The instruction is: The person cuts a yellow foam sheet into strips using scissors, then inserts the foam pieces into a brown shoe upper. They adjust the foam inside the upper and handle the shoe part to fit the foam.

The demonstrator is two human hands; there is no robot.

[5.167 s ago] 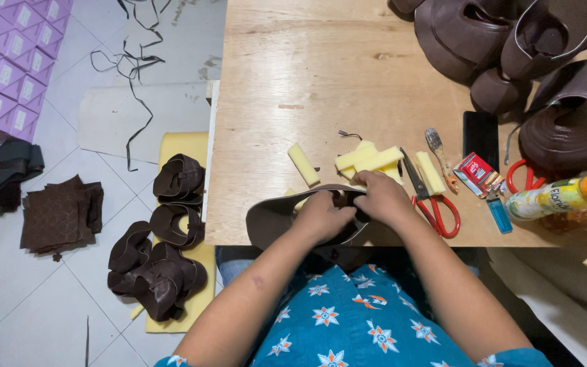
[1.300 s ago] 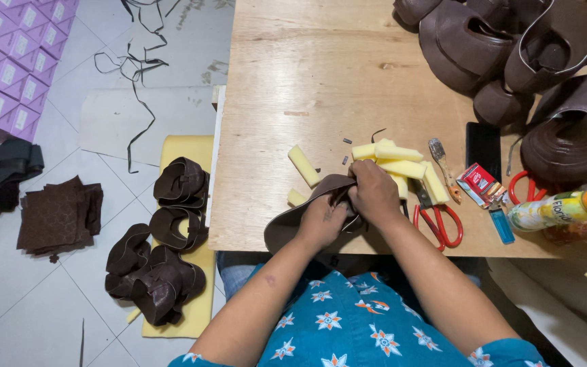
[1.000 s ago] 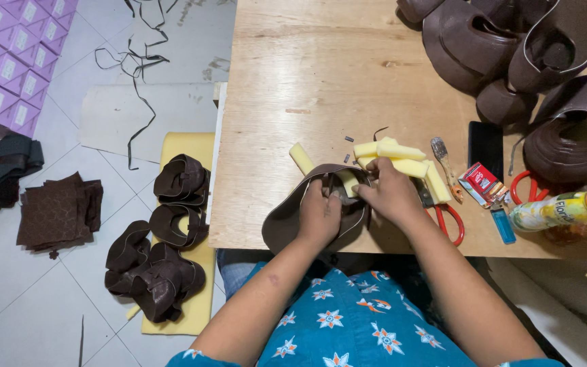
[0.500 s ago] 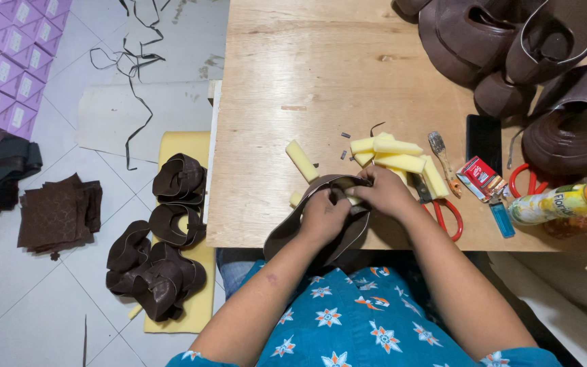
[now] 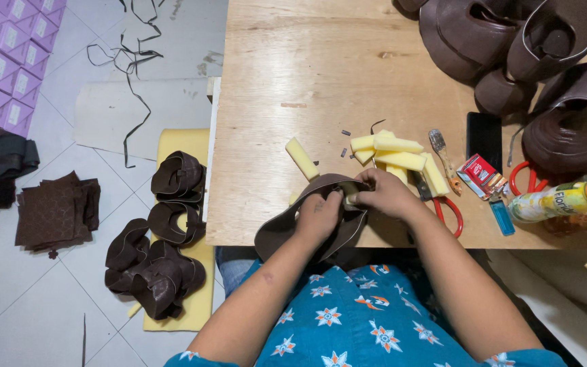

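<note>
1. The left hand (image 5: 319,216) is lying palm-down, fingers clamped on the curved dark-brown leather piece (image 5: 287,231) at the near edge of the pale wooden table (image 5: 307,75).
2. The right hand (image 5: 387,194) is bending inward, fingers pinching the same piece beside yellow foam blocks (image 5: 395,153).

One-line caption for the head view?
Both hands, left and right, press a yellow foam strip into a brown leather piece.

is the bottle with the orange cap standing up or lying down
Lying down. The bottle rests on its side on the table, cap pointing right.
</note>
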